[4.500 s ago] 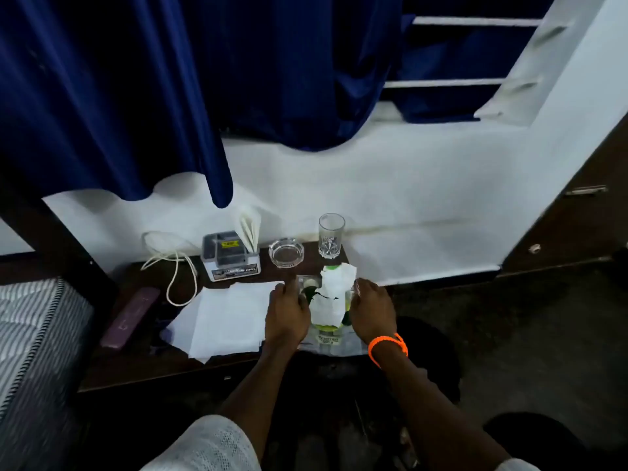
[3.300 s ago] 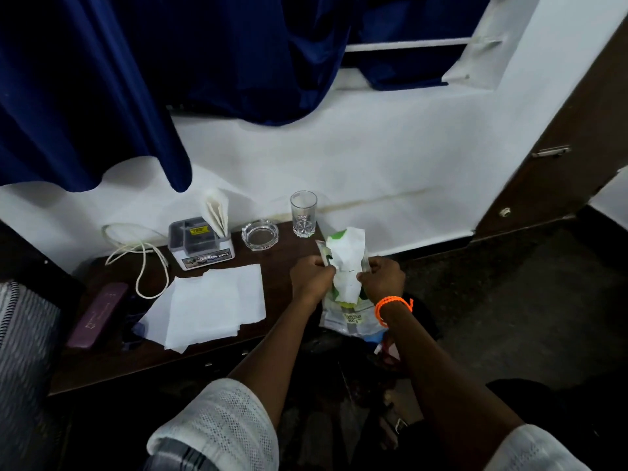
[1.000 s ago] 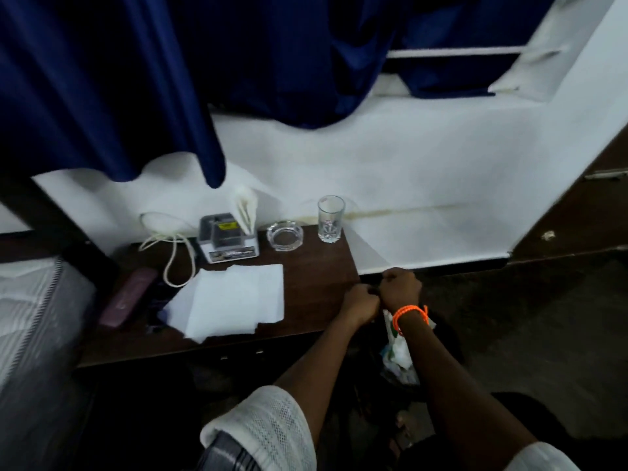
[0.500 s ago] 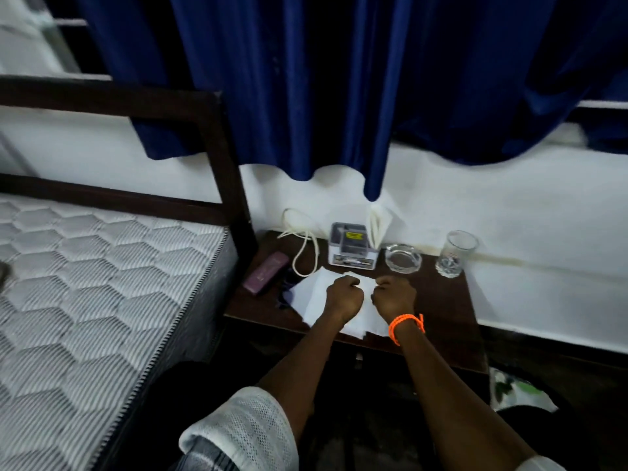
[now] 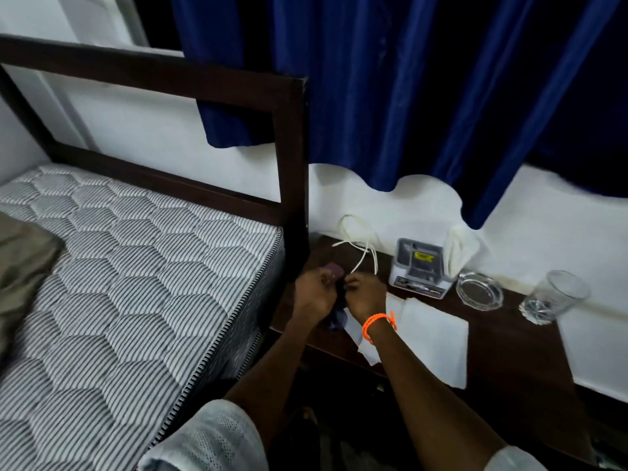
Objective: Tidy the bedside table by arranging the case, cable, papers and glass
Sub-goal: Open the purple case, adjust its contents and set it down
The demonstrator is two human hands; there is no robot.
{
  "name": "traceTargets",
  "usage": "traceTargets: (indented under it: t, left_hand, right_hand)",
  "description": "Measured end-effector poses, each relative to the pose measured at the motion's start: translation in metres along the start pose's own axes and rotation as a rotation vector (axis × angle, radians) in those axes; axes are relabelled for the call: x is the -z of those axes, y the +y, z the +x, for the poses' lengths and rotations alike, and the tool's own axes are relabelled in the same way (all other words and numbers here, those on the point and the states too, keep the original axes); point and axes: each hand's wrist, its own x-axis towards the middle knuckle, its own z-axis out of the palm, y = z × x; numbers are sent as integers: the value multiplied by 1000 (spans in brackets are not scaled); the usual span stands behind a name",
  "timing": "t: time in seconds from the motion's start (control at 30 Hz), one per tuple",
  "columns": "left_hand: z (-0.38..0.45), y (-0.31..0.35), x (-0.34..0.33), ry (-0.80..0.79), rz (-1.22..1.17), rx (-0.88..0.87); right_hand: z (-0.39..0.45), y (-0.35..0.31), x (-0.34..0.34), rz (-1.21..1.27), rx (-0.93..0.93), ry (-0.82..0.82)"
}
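Peeking between both hands (image 5: 334,294), maroon case (image 5: 332,268)

surface (image 5: 503,348): dark wood
back edge: cable (image 5: 365,253), grey box (image 5: 419,268), ashtray (image 5: 479,295), glass (image 5: 554,297)
middle: papers (image 5: 435,334)
left end: case (image 5: 333,268)

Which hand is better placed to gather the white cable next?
Right, probably. The right hand sits just below the white cable; the left hand lies farther toward the bed, at the purple case.
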Motion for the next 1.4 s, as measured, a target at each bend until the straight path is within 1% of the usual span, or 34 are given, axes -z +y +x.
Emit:
traceTargets:
  t: [0.07,0.13,0.2,0.3,0.37,0.5,0.57,0.7,0.8,0.9,1.03,1.07,1.17,1.23,1.3,1.4]
  left_hand:
    - [7,-11,-1,51,88,-20]
    - [14,-21,-4,22,245,25]
    - [19,-28,-9,-34,350,43]
    - [26,-37,-15,-36,369,56]
    - [30,-42,-15,-43,317,92]
    - [37,-50,-7,-59,101,97]
    - [37,-49,0,-54,-8,104]
    - [38,-40,19,-64,-159,109]
    - [35,-28,34,-19,-298,101]
    - [29,-16,44,28,-568,142]
    - [16,1,50,64,-1034,214]
    - [11,4,50,50,-1131,225]
    - [-1,11,48,-72,-1353,183]
    - [-8,14,46,-126,-1420,170]
    - [-14,17,43,-157,-1412,163]
    - [-19,24,36,-151,-1409,180]
  right_hand:
    - [10,-4,-10,10,11,5]
    - [19,-5,-19,42,4,4]
    - [26,-5,-25,59,-15,-6]
    - [32,-1,-33,59,-12,-20]
    - [33,1,-35,74,-24,-22]
    - [34,2,-33,123,-63,-11]
    - [33,0,-26,149,-42,-18]
    - [30,-3,-3,42,207,-80]
    - [30,-11,19,15,320,-109]
    - [30,-23,40,17,369,-102]
    - [23,-38,67,101,378,-113]
    - [20,-42,72,126,379,-105]
    - [16,-50,87,147,391,-127]
    - [12,-56,95,85,435,-159]
    - [7,-59,104,16,473,-160]
    - [5,-66,116,-126,548,-161]
